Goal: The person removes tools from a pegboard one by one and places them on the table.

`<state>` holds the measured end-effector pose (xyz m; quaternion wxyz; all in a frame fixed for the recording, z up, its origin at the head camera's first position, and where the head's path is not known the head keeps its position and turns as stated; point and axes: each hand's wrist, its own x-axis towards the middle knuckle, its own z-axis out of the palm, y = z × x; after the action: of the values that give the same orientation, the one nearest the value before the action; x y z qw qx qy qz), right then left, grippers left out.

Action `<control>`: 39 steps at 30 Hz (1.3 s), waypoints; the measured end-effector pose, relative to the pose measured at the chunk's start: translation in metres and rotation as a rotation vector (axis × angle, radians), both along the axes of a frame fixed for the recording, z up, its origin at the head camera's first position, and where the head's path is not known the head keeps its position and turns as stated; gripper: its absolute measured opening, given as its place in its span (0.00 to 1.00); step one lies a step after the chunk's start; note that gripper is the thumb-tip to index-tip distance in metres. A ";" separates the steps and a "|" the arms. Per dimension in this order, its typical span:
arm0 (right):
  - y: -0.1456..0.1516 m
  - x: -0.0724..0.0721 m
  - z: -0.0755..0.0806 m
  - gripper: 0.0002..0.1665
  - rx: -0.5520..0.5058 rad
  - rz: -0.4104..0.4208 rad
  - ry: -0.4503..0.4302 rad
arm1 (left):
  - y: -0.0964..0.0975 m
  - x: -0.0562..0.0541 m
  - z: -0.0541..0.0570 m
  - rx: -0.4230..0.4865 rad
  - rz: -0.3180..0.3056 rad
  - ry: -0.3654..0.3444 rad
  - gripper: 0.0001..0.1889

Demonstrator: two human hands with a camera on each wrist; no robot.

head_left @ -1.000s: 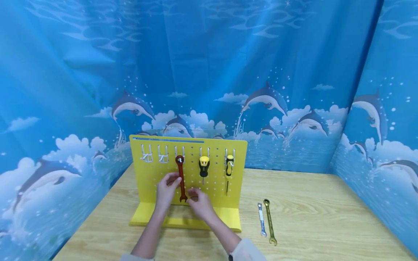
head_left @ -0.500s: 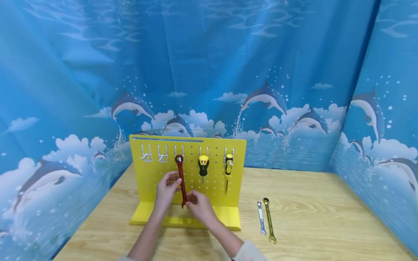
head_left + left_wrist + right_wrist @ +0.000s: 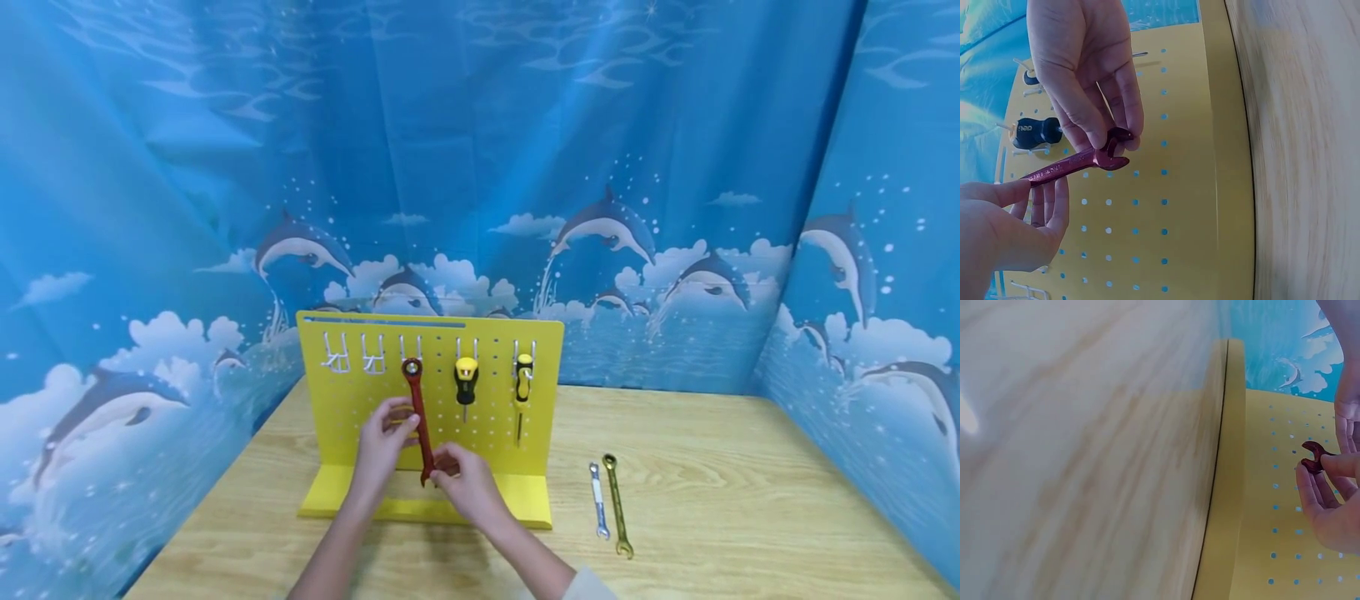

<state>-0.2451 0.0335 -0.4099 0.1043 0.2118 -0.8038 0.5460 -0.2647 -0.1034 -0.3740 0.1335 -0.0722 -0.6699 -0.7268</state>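
A red combination wrench stands nearly upright before the yellow pegboard, its lower end tilted outward to the right. Its ring end is at the third hook from the left, and something pale shows through the ring. My left hand pinches the shaft around its middle, thumb in front and fingers behind. Lower down, my right hand pinches the open end between thumb and fingers. The left wrist view shows the forked open end of the wrench between the right fingertips.
A stubby screwdriver and a longer yellow-black screwdriver hang to the right on the board. Two bare hooks are at its left. A silver wrench and a brass-coloured wrench lie on the wooden table.
My right hand has closed on the wrench's open end, which has swung down and slightly right, away from the board. The left hand keeps its grip on the shaft.
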 end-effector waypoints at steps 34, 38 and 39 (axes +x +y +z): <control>0.068 0.050 0.008 0.07 -0.032 0.001 -0.057 | 0.054 0.044 0.015 0.001 -0.250 0.097 0.12; 0.082 0.053 0.008 0.08 -0.035 -0.015 -0.066 | 0.068 0.044 0.016 -0.019 -0.272 0.103 0.12; 0.085 0.053 0.008 0.08 -0.040 -0.019 -0.066 | 0.072 0.044 0.016 -0.021 -0.277 0.107 0.12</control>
<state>-0.1920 0.1182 -0.4016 0.0869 0.1840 -0.7977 0.5677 -0.2211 -0.0314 -0.3577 0.0669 -0.2039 -0.6530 -0.7263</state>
